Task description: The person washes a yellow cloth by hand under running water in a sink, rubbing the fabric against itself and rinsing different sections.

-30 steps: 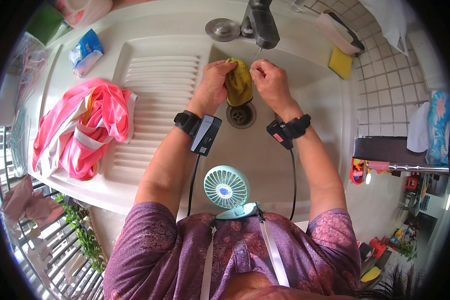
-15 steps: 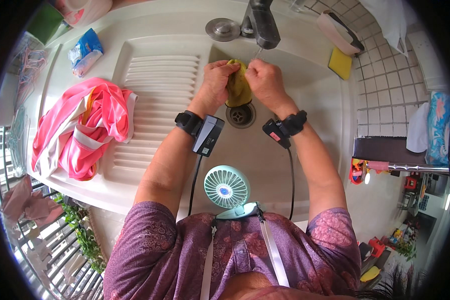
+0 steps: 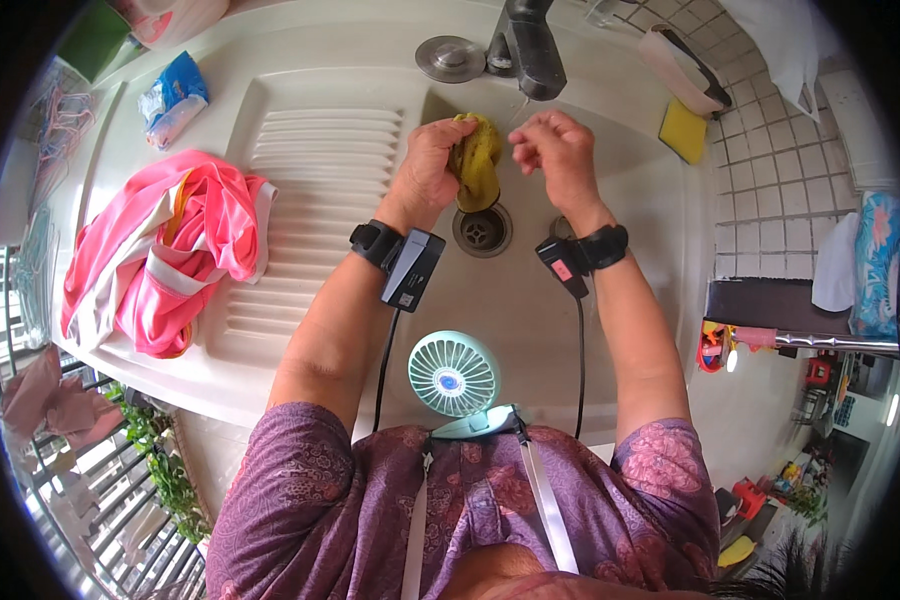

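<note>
A wet-looking yellow-green cloth (image 3: pixel 480 172) hangs from my left hand (image 3: pixel 428 165), pinched at its upper edge between thumb and fingers. Its lower end hangs just above the round drain (image 3: pixel 482 232). To the right, apart from the cloth, my right hand (image 3: pixel 560 155) is held with loosely bent fingers and nothing in them. It is just below the dark faucet (image 3: pixel 532 50), from which a thin stream of water (image 3: pixel 518 108) falls between the cloth and my right fingertips.
Left of the basin is a ribbed washboard (image 3: pixel 320 200), with pink and white clothing (image 3: pixel 175 250) beside it. A blue packet (image 3: pixel 175 98) and a metal drain plug (image 3: pixel 450 58) rest toward the back. A yellow sponge (image 3: pixel 683 130) is at the right rim. A mint fan (image 3: pixel 453 374) hangs at my chest.
My right hand has let go of the cloth and moved right, its fingers loosening. The cloth, now bunched narrower, stays in my left hand.
</note>
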Demonstrator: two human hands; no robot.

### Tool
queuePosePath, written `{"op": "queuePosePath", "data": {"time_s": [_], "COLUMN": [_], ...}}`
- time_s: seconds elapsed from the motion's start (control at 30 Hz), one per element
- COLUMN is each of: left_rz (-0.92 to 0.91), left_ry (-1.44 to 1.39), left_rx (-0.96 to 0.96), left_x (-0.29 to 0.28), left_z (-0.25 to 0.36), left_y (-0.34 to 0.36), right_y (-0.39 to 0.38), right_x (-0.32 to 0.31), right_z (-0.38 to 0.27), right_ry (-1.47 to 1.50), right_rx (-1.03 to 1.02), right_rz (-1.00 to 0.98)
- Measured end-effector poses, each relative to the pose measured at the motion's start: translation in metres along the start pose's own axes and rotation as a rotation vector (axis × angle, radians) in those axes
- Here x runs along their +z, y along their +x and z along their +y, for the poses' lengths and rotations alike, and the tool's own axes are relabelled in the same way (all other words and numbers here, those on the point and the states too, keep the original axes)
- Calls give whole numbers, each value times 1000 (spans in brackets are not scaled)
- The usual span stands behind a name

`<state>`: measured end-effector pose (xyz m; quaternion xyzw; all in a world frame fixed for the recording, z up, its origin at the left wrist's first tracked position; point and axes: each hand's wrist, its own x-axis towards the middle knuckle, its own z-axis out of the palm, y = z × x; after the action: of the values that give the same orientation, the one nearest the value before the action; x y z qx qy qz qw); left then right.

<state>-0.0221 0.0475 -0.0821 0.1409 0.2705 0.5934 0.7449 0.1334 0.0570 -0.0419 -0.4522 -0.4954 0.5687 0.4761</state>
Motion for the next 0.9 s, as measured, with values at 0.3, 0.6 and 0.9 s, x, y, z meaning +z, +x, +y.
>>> {"op": "queuePosePath", "data": {"time_s": [0.3,0.6,0.9], "left_rz": [-53,-28,12], "left_ry": [82,243,287], "left_rx": [-21,17,23], "left_x": [-4,-2,0], "left_z": [-2,-3,-2], "left_y": [4,3,1], "right_y": [5,3,18], "right_x": [2,4,3], "right_z": [15,6,11], "right_ry": [-670,-1033,-1401], "right_rx": [-544,-814,-925], "right_rz": [-43,-123,-46]}}
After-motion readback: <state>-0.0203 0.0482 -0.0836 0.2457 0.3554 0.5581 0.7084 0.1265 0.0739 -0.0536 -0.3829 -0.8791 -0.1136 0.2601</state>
